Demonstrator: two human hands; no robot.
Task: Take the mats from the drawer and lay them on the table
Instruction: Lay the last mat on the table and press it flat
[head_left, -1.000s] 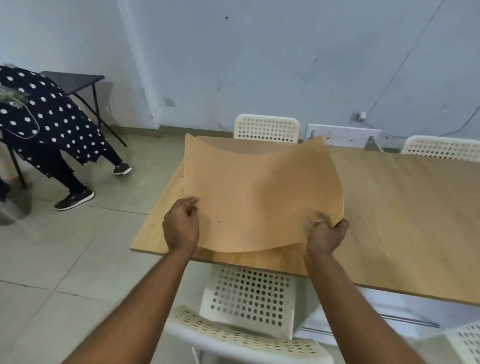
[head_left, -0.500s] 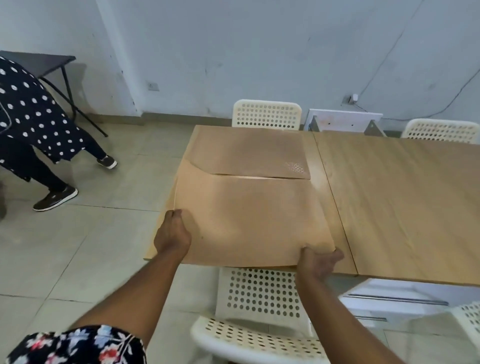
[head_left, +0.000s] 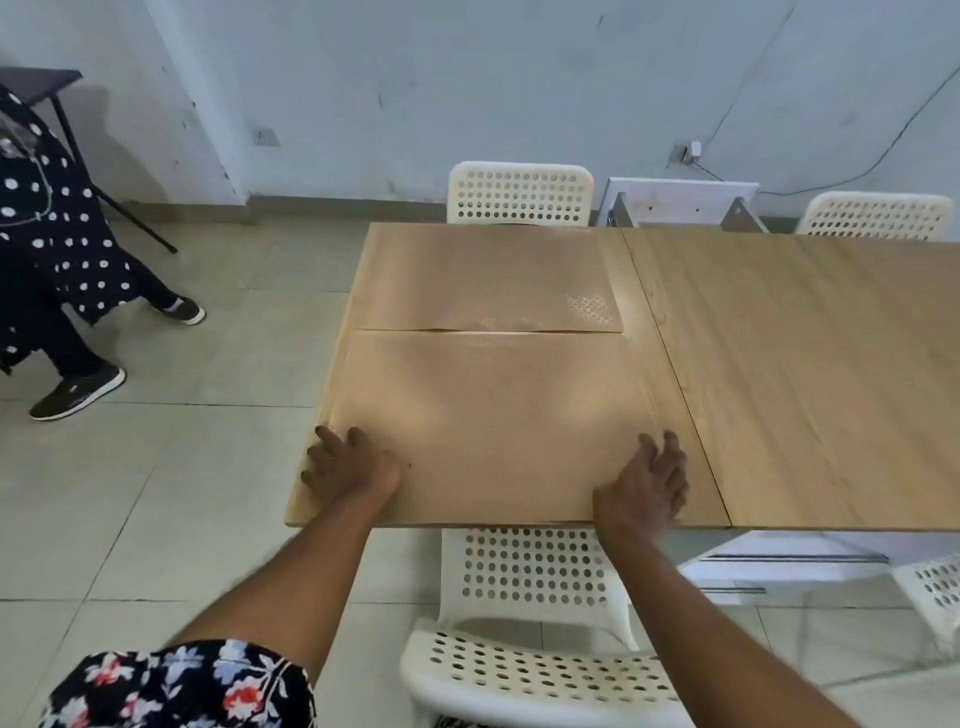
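Two tan mats lie flat on the left end of the wooden table (head_left: 810, 374). The far mat (head_left: 483, 278) sits by the table's back edge. The near mat (head_left: 493, 421) lies just in front of it, reaching the front edge. My left hand (head_left: 350, 465) presses flat on the near mat's front left corner, fingers spread. At the near mat's front right corner my right hand (head_left: 649, 480) rests with straight fingers, partly on the bare wood.
A white perforated chair (head_left: 524, 587) stands under the front edge below my hands, two more at the far side (head_left: 519, 195). An open white drawer (head_left: 680, 202) shows behind the table. A person in a dotted dress (head_left: 47, 244) stands at the left.
The near mat, held up curved in both hands a second ago, has come down flat on the table. Both hands have let go of its edge and lie flat on its front corners.
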